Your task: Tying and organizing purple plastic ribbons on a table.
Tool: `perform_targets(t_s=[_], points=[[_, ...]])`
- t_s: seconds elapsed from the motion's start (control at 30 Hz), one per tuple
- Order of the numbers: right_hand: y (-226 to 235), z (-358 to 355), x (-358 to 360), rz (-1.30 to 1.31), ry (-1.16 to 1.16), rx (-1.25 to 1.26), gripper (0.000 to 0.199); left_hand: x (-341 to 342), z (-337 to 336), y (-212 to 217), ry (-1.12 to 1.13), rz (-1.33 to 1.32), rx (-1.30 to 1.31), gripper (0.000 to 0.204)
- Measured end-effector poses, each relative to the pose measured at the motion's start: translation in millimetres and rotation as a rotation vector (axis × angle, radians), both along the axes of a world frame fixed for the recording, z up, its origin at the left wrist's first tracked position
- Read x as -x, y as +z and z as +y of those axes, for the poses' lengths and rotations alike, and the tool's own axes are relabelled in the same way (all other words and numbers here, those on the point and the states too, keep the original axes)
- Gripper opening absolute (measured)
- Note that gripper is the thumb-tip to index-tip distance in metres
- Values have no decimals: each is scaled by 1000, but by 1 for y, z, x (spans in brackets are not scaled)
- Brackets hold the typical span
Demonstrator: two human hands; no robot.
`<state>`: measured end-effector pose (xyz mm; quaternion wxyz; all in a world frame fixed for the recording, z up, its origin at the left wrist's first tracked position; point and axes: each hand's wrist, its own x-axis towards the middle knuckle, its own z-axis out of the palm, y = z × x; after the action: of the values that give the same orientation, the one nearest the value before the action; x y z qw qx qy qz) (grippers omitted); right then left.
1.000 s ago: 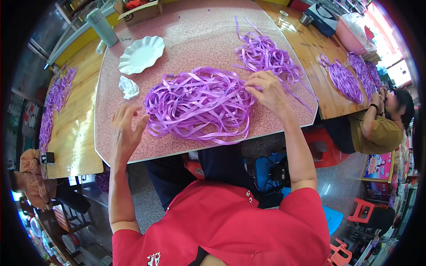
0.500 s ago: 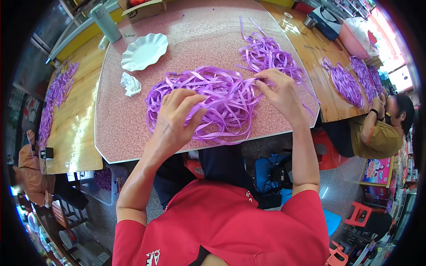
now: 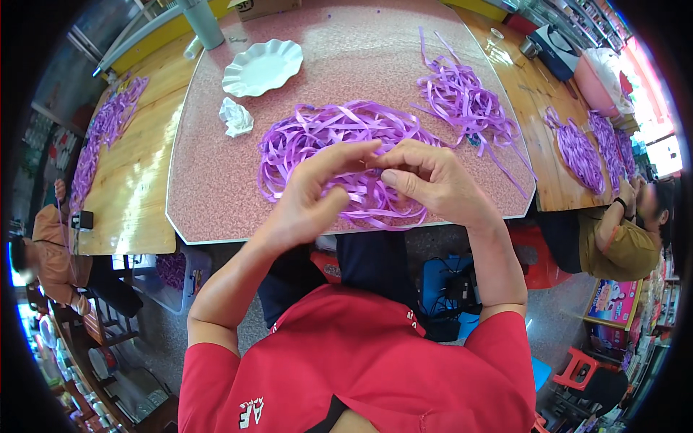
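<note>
A large loose heap of shiny purple ribbon lies on the pink speckled table before me. My left hand hovers over its near side, thumb well apart from the stretched fingers, with nothing seen in it. The left fingertips come close to those of my right hand. On that hand, thumb and fingers are pinched together on ribbon above the middle of the heap; the exact bit held is mostly hidden by the fingers. A second, smaller pile of purple ribbon rests beyond my right hand, its loose ends trailing over the table.
Behind the heap are a white scalloped plate, crumpled white tissue and a green bottle. Wooden tables flank mine, bearing more ribbon. One person sits at the right, another at the left.
Both hands have come together over the heap, the right moving left and nearer me. The ribbon stretched between them earlier is no longer seen taut. The view has shifted slightly.
</note>
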<state>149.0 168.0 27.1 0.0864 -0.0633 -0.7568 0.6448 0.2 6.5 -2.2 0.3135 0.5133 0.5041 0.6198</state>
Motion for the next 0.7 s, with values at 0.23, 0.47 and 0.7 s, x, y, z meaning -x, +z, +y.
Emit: perform_targets(t_s=[0.23, 0.47, 0.7], points=[[4, 3, 17, 107, -83, -233, 24, 11, 10, 8, -79, -478, 126, 40], [26, 41, 5, -63, -151, -485, 22, 27, 11, 1, 2, -281, 184, 23], [14, 44, -2, 185, -307, -1103, 32, 28, 13, 2, 21, -234, 232, 20]])
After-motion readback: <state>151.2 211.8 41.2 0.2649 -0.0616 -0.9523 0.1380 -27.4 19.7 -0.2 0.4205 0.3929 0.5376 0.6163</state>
